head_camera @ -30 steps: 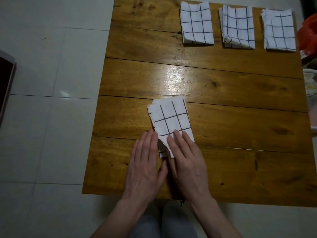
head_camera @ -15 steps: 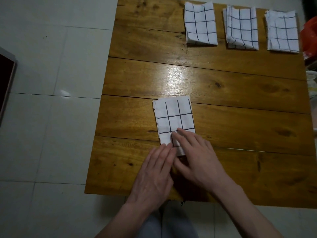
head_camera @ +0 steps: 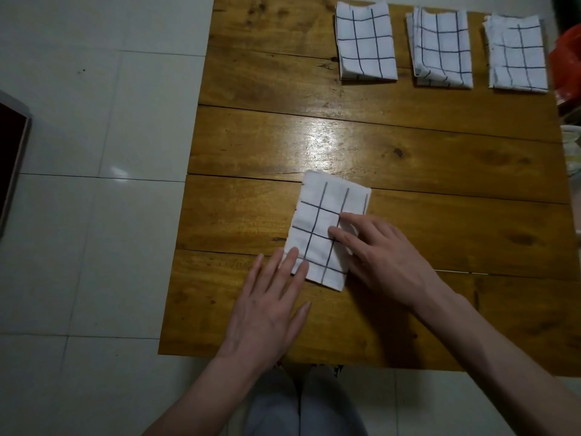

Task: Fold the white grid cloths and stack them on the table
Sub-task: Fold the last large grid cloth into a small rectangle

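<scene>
A folded white grid cloth [head_camera: 320, 221] lies on the wooden table [head_camera: 440, 171] near its front middle, tilted a little clockwise. My left hand [head_camera: 267, 306] lies flat, its fingertips resting on the cloth's near left corner. My right hand [head_camera: 380, 259] presses flat on the cloth's right edge, fingers spread over it. Neither hand grips anything. Along the far edge lie three folded grid cloths: the left one [head_camera: 366, 42], the middle one [head_camera: 441, 47] and the right one [head_camera: 517, 53].
White tiled floor [head_camera: 94, 121] runs along the table's left side. A dark framed object [head_camera: 12, 165] sits at the far left edge. Something red [head_camera: 567, 67] and pale items stand past the table's right edge. My legs show below the table's front edge.
The near cloth has turned from leaning left to leaning right. My right hand slid up onto its right edge. My left hand moved to the near left corner.
</scene>
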Action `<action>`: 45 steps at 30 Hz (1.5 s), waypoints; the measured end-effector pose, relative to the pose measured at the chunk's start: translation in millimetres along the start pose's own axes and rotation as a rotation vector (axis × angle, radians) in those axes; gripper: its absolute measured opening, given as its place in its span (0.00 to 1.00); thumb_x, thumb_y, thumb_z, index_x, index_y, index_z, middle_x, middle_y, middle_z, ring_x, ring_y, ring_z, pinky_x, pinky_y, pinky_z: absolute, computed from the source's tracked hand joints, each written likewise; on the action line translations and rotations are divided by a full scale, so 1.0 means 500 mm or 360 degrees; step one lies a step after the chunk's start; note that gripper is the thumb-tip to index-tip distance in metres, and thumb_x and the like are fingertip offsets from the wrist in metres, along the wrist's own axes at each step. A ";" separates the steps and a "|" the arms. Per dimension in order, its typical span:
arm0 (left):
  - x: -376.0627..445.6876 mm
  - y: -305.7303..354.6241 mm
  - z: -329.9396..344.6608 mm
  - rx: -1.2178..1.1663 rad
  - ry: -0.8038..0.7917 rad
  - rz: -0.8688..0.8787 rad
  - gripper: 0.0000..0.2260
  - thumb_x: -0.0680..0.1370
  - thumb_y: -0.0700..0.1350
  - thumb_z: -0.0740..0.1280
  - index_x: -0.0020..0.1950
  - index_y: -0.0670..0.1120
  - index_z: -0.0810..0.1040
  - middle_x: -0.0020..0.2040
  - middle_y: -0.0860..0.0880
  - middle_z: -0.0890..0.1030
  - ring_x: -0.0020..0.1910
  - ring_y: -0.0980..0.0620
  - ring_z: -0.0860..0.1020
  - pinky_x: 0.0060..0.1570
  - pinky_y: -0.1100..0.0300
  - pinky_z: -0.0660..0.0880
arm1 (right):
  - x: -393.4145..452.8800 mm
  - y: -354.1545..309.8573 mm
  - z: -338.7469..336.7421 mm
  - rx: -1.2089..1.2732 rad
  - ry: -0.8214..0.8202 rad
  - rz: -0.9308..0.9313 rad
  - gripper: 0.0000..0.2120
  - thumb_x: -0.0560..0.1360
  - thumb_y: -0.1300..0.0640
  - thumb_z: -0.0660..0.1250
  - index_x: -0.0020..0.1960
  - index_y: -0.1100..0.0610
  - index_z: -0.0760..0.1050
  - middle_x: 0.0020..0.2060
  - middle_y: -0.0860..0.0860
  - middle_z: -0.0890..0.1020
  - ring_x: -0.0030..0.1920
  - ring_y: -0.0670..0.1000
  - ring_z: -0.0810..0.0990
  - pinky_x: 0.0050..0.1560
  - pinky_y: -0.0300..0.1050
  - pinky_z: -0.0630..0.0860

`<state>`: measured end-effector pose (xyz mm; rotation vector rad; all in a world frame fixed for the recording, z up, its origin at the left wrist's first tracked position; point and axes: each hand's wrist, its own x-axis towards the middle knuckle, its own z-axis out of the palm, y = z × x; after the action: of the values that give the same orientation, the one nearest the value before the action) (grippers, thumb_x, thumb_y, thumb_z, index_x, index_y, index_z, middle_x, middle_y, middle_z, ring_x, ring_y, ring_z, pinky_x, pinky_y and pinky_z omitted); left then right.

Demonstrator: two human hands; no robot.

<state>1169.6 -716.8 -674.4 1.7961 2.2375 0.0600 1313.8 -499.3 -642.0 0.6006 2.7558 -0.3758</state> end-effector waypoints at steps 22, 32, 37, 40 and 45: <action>0.008 0.052 0.009 -0.0162 0.0036 0.0027 0.33 0.83 0.56 0.58 0.85 0.43 0.56 0.86 0.45 0.55 0.85 0.48 0.51 0.79 0.45 0.58 | -0.081 -0.153 0.090 0.0202 0.0336 0.0138 0.27 0.88 0.47 0.46 0.84 0.56 0.51 0.84 0.52 0.52 0.84 0.49 0.48 0.81 0.53 0.53; 0.010 0.047 0.029 -0.0161 -0.0038 0.0049 0.38 0.80 0.57 0.58 0.86 0.43 0.50 0.86 0.45 0.49 0.85 0.47 0.48 0.80 0.46 0.53 | -0.089 -0.124 0.127 0.0181 0.0123 0.0135 0.36 0.85 0.34 0.45 0.85 0.56 0.46 0.84 0.51 0.47 0.84 0.48 0.44 0.81 0.54 0.48; 0.008 0.039 0.036 -0.0095 -0.0041 0.0028 0.36 0.83 0.58 0.55 0.85 0.42 0.51 0.86 0.44 0.49 0.85 0.47 0.49 0.79 0.46 0.55 | -0.088 -0.114 0.130 0.0130 0.0089 0.0097 0.36 0.85 0.34 0.46 0.85 0.55 0.46 0.84 0.51 0.47 0.84 0.48 0.44 0.81 0.54 0.48; 0.006 0.034 0.035 -0.0069 -0.0043 -0.0020 0.34 0.85 0.61 0.51 0.86 0.43 0.50 0.86 0.44 0.50 0.85 0.47 0.49 0.79 0.46 0.54 | -0.094 -0.100 0.130 0.0115 0.0093 0.0106 0.36 0.85 0.34 0.46 0.85 0.54 0.45 0.84 0.50 0.46 0.83 0.48 0.43 0.81 0.54 0.48; -0.008 0.014 0.034 -0.0028 -0.0026 -0.0124 0.34 0.86 0.60 0.51 0.86 0.44 0.48 0.86 0.45 0.49 0.85 0.47 0.48 0.80 0.45 0.53 | -0.121 -0.064 0.134 0.0111 0.0085 0.0201 0.36 0.85 0.35 0.46 0.85 0.54 0.45 0.84 0.50 0.46 0.84 0.49 0.45 0.80 0.56 0.50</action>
<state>1181.2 -721.5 -688.6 1.6924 2.2858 0.0494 1367.8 -570.3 -677.5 0.8090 2.7466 -0.4337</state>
